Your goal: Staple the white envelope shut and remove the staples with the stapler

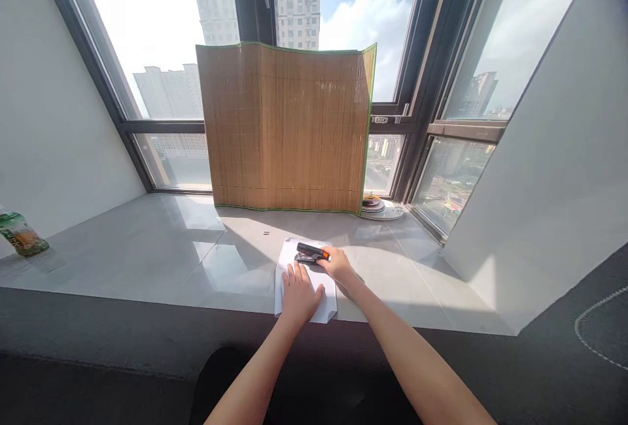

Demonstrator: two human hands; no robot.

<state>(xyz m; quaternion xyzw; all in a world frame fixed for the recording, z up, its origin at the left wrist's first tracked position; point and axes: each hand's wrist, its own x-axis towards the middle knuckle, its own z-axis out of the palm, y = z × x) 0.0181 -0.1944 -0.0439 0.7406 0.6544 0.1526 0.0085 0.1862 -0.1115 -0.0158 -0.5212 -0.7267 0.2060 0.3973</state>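
White sheets of paper [321,310] lie on the light tiled sill, their near end at its front edge. Flat on the paper rests my left hand [300,293], its fingers stretched out and pointing away from me. My right hand [338,265] is closed round the back end of a black stapler [309,252] with an orange patch. The stapler lies across the upper part of the paper, its nose pointing left, just beyond my left fingertips. Whether paper sits between its jaws, I cannot tell.
Two small dark pieces [265,233] lie on the sill left of the paper. Behind stands a bamboo mat [289,131] with green edging, against the window. Stacked plates [383,210] stand at its right foot. A green-labelled bottle [22,234] is at the far left.
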